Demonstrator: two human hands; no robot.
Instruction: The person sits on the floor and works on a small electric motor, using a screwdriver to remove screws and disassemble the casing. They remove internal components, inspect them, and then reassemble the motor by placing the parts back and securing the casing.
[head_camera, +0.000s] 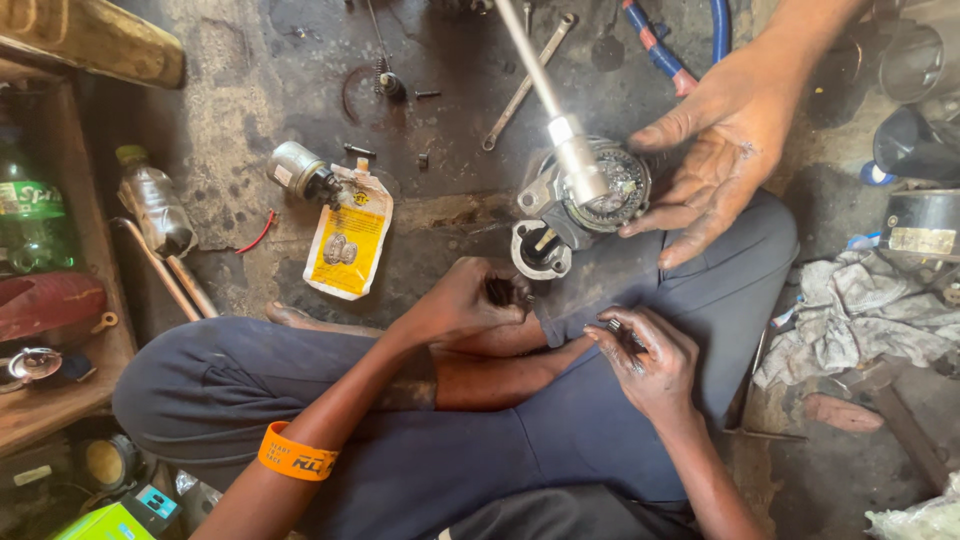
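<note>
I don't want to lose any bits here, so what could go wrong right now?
The small dark part in the left hand and the tiny piece pinched in the right hand could slip and vanish on the dirty floor. The metal housing, steadied by another person's hand, might tip off the knee.

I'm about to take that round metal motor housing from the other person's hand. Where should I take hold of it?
Grip the metal motor housing by its lower flange with the open bore, coming from below, near your knee. The co-worker's hand covers its right side and a bright metal tool sits on top.
</note>
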